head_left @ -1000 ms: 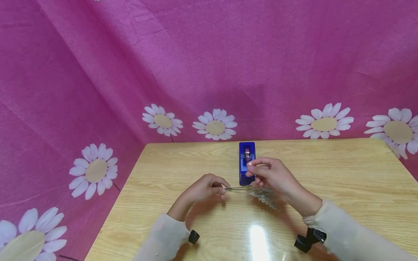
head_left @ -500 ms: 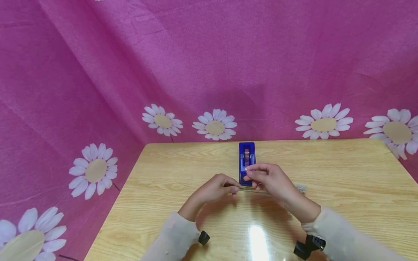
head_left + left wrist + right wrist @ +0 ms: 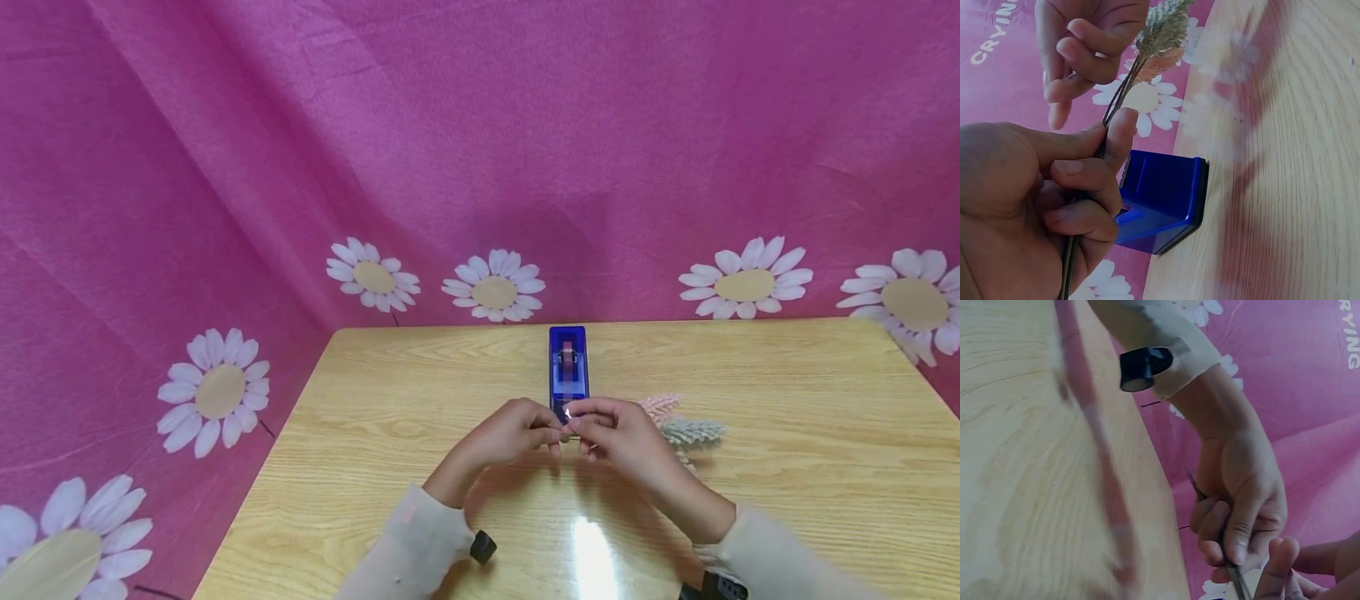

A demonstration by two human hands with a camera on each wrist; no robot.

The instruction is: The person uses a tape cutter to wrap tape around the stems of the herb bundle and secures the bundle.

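My left hand (image 3: pixel 517 435) pinches a small bunch of dried flower stems (image 3: pixel 1114 103) between thumb and forefinger, its other fingers curled round the lower stems. Their feathery heads, one grey-green (image 3: pixel 693 432) and one pink (image 3: pixel 662 406), show to the right, partly behind my right hand (image 3: pixel 618 429). That hand is close beside the left, its thumb and forefinger pinched on a small shiny clear piece, seemingly tape (image 3: pixel 567 412). Just beyond both hands stands a blue tape dispenser (image 3: pixel 567 367), its near end partly hidden by the fingers.
Everything is above a light wooden table (image 3: pixel 375 392). A pink cloth (image 3: pixel 465 125) with white daisies hangs behind and to the left. Light glares off the table (image 3: pixel 592 550) near the front. Each wrist wears a black camera (image 3: pixel 483 547).
My left hand has moved right with the stems, up to the right hand. The flower heads have shifted right, past my right hand, which has come slightly nearer. The dispenser has stayed put.
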